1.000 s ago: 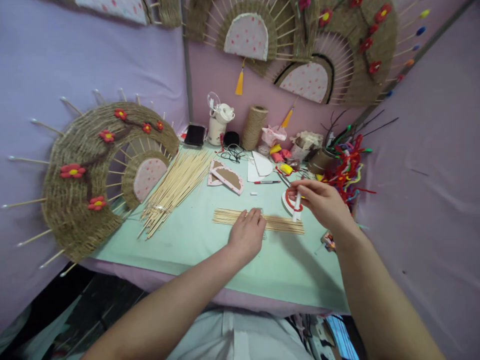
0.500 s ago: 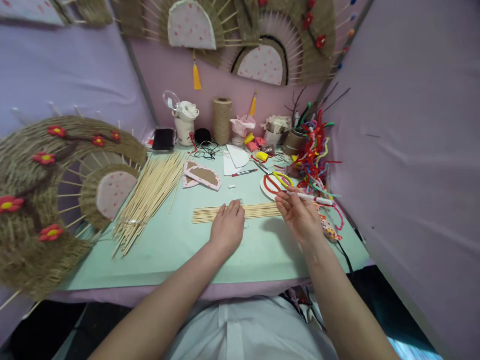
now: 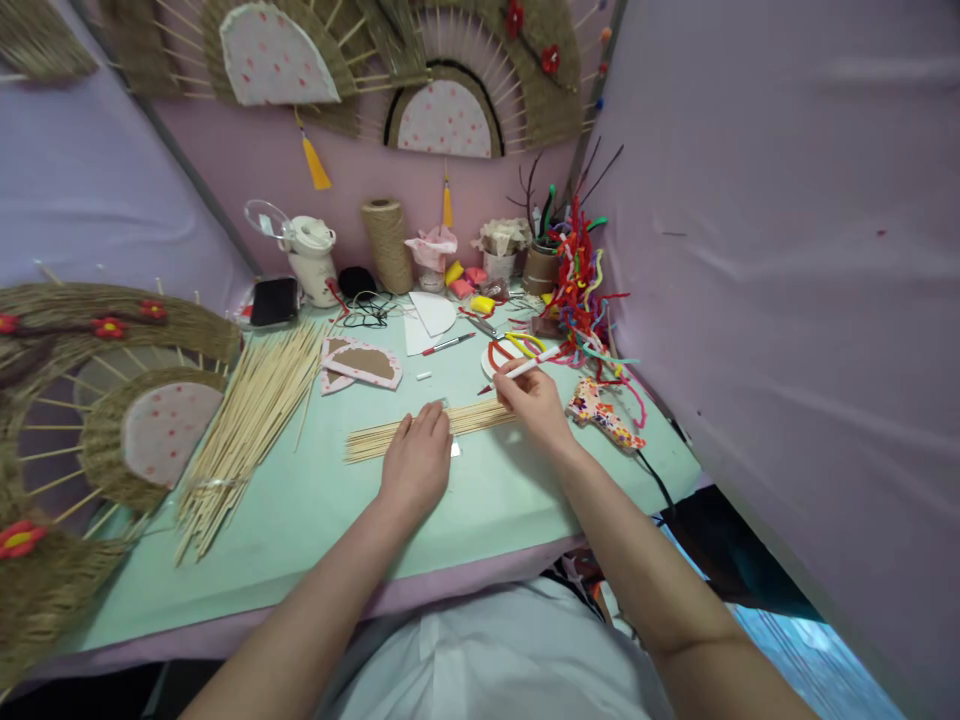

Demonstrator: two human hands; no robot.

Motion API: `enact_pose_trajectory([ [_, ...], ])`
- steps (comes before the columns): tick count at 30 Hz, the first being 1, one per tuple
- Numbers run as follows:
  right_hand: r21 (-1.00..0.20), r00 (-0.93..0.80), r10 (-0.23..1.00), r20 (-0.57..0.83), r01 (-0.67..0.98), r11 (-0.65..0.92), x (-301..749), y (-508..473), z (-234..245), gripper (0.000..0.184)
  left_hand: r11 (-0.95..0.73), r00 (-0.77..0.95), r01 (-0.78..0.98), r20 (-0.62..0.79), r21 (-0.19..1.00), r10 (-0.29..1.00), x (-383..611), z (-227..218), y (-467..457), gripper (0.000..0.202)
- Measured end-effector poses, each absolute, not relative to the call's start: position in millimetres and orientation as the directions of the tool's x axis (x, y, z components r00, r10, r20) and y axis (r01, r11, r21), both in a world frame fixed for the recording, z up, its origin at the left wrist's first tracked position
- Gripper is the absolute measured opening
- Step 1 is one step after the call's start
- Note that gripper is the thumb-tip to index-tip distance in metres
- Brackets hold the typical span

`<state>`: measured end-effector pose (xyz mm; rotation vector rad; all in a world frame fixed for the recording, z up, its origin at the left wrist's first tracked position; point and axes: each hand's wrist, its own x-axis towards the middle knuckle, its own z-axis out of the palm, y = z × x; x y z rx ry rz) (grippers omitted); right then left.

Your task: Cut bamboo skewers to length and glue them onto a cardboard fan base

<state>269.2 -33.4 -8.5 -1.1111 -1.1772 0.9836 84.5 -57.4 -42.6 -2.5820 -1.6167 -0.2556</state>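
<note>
A row of thin bamboo sticks (image 3: pixel 484 415) lies side by side across the table. My left hand (image 3: pixel 417 455) rests flat on the row with its fingers stretched out. A small clear strip (image 3: pixel 455 450) shows partly from under that hand. My right hand (image 3: pixel 536 400) holds a white marker pen (image 3: pixel 538 360) with a red tip, pinched between thumb and fingers. Its tip points down and left, just above the far side of the sticks. The right end of the row is hidden behind my right hand.
A loose pile of bamboo sticks (image 3: pixel 251 420) lies left beside a large twine fan (image 3: pixel 45 400). Behind are pink-edged card pieces (image 3: pixel 367 362), a red pen (image 3: pixel 448 343), scissors (image 3: pixel 517 345), and a twine spool (image 3: pixel 388 245). A patterned glue gun (image 3: pixel 604 415) lies right.
My view has swung to the right. The marker pen has turned, and its tip now slants down toward the sticks. My left hand stays on the row.
</note>
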Motion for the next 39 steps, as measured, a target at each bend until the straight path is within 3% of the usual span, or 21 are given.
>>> enact_pose_trajectory([
  [4, -0.914, -0.103, 0.952, 0.289, 0.265, 0.306, 267, -38, -11, 0.023, -0.431, 0.423, 0.902, 0.179, 0.005, 0.888, 85, -41, -58, 0.038],
  [8, -0.619, -0.403, 0.862, 0.307, 0.604, 0.502, 265, -52, -20, 0.033, -0.427, 0.418, 0.904, 0.166, 0.02, 0.893, 86, -40, -59, 0.04],
  [12, -0.449, -0.494, 0.826, 0.272, 0.694, 0.563, 258, -62, -31, 0.037, -0.419, 0.409, 0.907, 0.159, 0.033, 0.898, 86, -39, -59, 0.039],
  [15, -0.478, -0.468, 0.834, 0.292, 0.683, 0.551, 255, -62, -33, 0.036, -0.416, 0.406, 0.909, 0.158, 0.034, 0.9, 87, -39, -60, 0.038],
  [20, -0.668, -0.2, 0.925, 0.322, 0.644, 0.372, 255, -39, -20, 0.037, -0.423, 0.413, 0.906, 0.157, 0.034, 0.897, 87, -38, -60, 0.037],
  [22, -0.63, -0.161, 0.935, 0.317, 0.701, 0.334, 252, -23, -15, 0.036, -0.423, 0.414, 0.906, 0.153, 0.031, 0.898, 86, -39, -60, 0.037],
  [27, -0.362, -0.193, 0.934, 0.3, 0.883, 0.298, 238, 6, -21, 0.026, -0.421, 0.412, 0.906, 0.149, 0.033, 0.899, 86, -40, -59, 0.037],
  [39, -0.288, -0.106, 0.946, 0.308, 0.937, 0.199, 232, 18, -53, 0.03, -0.424, 0.415, 0.905, 0.157, 0.026, 0.896, 87, -40, -60, 0.038],
])
